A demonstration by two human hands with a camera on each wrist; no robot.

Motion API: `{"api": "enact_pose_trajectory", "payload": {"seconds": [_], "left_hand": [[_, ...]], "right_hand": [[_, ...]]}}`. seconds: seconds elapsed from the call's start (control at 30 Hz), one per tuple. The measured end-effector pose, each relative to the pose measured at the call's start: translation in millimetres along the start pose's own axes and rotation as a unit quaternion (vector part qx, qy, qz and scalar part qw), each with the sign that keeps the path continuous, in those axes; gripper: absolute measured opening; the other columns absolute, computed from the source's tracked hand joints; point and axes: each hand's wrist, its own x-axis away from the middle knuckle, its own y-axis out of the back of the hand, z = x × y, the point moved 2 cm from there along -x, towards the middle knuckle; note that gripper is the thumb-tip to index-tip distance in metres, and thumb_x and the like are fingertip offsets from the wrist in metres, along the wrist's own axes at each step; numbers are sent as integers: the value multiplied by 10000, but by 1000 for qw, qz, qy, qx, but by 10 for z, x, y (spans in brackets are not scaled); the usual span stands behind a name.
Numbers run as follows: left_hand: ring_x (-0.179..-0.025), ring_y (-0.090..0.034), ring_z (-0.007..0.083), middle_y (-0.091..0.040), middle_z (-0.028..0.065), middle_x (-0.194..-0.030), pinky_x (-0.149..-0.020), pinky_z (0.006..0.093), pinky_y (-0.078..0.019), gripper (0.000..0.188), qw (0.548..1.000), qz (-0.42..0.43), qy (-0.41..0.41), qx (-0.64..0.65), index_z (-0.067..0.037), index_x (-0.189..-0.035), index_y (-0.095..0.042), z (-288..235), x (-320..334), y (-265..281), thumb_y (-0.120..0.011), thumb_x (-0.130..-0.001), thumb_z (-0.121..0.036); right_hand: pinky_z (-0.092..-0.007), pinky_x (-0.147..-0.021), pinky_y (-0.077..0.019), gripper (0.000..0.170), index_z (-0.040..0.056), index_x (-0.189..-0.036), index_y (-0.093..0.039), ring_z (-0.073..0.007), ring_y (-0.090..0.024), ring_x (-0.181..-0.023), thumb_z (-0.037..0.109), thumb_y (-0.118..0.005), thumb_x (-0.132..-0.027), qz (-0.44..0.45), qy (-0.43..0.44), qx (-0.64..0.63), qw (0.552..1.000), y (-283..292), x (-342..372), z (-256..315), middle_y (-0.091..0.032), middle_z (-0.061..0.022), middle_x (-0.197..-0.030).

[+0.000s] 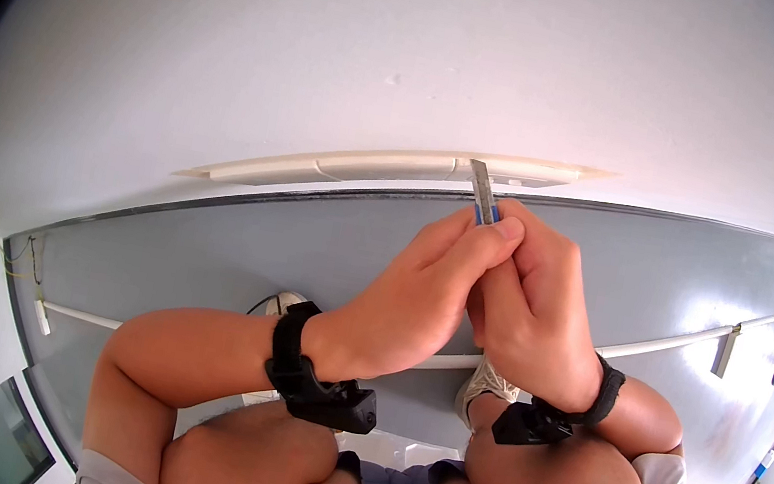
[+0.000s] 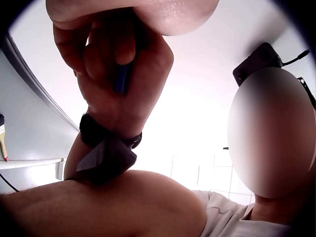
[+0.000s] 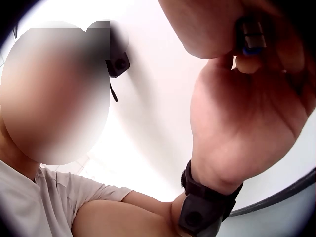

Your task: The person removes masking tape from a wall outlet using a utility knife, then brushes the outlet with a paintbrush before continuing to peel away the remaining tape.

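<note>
Both hands grip a blue-handled utility knife (image 1: 486, 214), held together in front of the body. Its bare metal blade (image 1: 480, 184) points up, and the tip overlaps a long cream strip (image 1: 389, 163) on the white surface. Thin lines cross this narrow strip, which tapers to a point at either end. The left hand (image 1: 420, 288) lays its thumb near the knife's front. Beside it, the right hand (image 1: 544, 307) curls round the handle, most of which the fingers hide. In the left wrist view, a blue end of the handle (image 2: 121, 79) shows under the right hand.
A dark edge (image 1: 354, 192) runs below the white surface (image 1: 338, 42), with the grey surface (image 1: 305, 249) beyond it. A white bar (image 1: 664, 344) crosses lower down, near the shoes. At the left wrist view's edge is a paintbrush (image 2: 3, 140). Bent knees flank the forearms.
</note>
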Motion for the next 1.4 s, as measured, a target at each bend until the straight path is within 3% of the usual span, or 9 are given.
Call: {"api": "enact_pose_trajectory", "payload": {"seconds": [0.77,0.83,0.93,1.17,1.23,1.4], "left_hand": [[-776,-543,77,-580,3,-895,-667,268,-467,274,1000,-16,-22,-14,-63,-1016,-545,18,-11,19,-436,-1116,-294],[-942,-556,82,-610,2,-1002,-873,290,-467,314,1000,11,2,-6,-72,-1037,-576,-1,10,19,-429,-1124,-336],[-942,-554,81,-609,2,-1006,-873,290,-467,308,999,39,2,-17,-73,-1039,-575,-3,9,79,-432,-1124,-332],[-946,-553,79,-606,0,-1017,-882,290,-466,306,1000,17,-3,-11,-74,-1037,-572,21,2,25,-435,-1123,-333],[-789,-516,68,-564,-6,-893,-674,268,-454,274,1000,-13,-21,-7,-64,-1002,-542,21,1,-15,-433,-1115,-289],[-789,-514,68,-565,-7,-895,-676,268,-452,274,999,-17,-25,-11,-65,-1003,-543,23,-2,-3,-432,-1115,-288]], "right_hand": [[-244,-418,-327,222,16,-841,-515,-48,-453,-463,24,-425,-1043,13,18,9,1000,1,-28,-33,-515,9,-580],[-245,-421,-329,220,14,-845,-524,-48,-456,-470,21,-425,-1041,8,21,1,1000,7,-16,-61,-517,9,-585],[-246,-424,-332,217,13,-848,-531,-49,-461,-477,18,-427,-1039,13,29,9,999,-13,-26,-21,-519,7,-593],[-245,-424,-328,216,15,-846,-528,-46,-453,-475,17,-430,-1038,9,35,12,999,3,-20,-45,-515,12,-594],[-245,-423,-326,219,15,-845,-525,-45,-450,-472,19,-426,-1040,14,21,6,1000,11,-8,-34,-514,12,-594],[-247,-423,-326,217,15,-848,-524,-46,-452,-473,18,-425,-1041,15,27,5,1000,4,-30,-74,-514,12,-594]]}}
